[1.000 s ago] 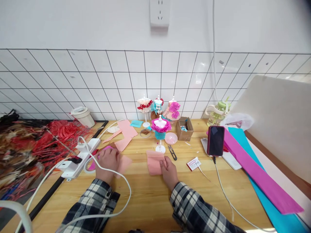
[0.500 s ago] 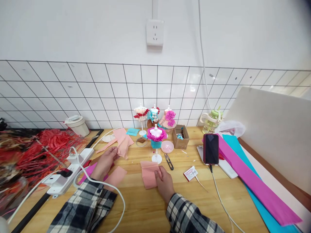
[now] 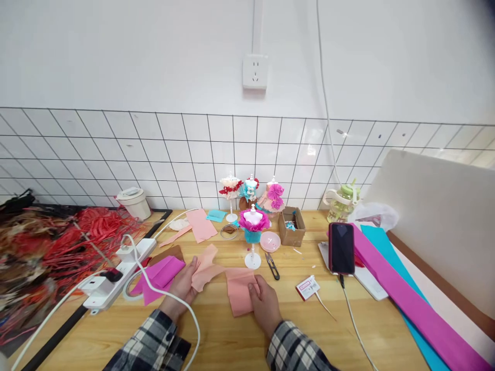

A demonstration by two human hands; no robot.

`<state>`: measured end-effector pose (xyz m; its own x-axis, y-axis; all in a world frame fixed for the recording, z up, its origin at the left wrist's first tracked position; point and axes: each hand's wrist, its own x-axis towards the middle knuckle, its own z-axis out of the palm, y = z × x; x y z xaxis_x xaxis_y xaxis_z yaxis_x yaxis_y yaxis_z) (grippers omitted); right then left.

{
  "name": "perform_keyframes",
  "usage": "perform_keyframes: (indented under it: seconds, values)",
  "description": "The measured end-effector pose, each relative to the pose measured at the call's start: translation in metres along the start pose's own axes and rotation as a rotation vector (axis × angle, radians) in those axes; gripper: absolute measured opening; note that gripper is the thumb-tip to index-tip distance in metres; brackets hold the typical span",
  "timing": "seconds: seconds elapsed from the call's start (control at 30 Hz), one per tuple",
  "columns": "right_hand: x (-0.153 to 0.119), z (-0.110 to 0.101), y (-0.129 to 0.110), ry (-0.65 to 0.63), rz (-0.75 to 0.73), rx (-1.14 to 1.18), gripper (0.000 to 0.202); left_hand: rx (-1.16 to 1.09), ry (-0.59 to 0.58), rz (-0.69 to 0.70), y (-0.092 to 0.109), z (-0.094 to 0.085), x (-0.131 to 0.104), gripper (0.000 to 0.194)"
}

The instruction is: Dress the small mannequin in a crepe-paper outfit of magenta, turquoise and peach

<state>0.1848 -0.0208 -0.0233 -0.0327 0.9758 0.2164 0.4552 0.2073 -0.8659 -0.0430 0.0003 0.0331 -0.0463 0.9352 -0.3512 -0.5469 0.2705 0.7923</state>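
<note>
My left hand [image 3: 181,289] is closed on a loose, crumpled piece of peach crepe paper [image 3: 207,269] that spreads toward the middle. Between thumb and fingers, my right hand [image 3: 265,303] pinches the right edge of a folded salmon paper piece [image 3: 238,293]. The two papers come close together or touch at their near edges. Just behind them stands a small white dress form [image 3: 252,262] with a magenta ruffle and teal band. Magenta paper [image 3: 164,273] lies left of my left hand, and a flat peach sheet [image 3: 201,225] lies farther back.
Snippers [image 3: 272,266], a pink dish [image 3: 269,241] and a cardboard box [image 3: 292,237] sit right of the form. A phone [image 3: 342,248] stands at right beside long paper strips. At left are a power strip [image 3: 118,278] and a white cable crossing over my left wrist.
My left hand has moved right and toward me, bringing the peach paper off the back sheet. My right hand keeps its pinch. The whole view has shifted slightly.
</note>
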Motion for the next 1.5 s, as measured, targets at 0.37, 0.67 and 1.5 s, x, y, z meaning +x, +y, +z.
perform_keyframes:
  seconds: [0.37, 0.67, 1.5]
  values:
    - [-0.004, 0.000, -0.002, -0.073, -0.029, 0.065, 0.028, 0.009, -0.023, 0.237, -0.029, -0.033, -0.010, 0.022]
    - [-0.004, 0.002, 0.003, -0.104, 0.001, 0.079, 0.030, -0.072, -0.003, 0.171, -0.030, -0.032, -0.006, 0.032]
    - [-0.008, -0.021, -0.005, 0.006, -0.364, -0.019, 0.034, -0.384, -0.076, 0.112, -0.014, -0.044, 0.000, 0.041]
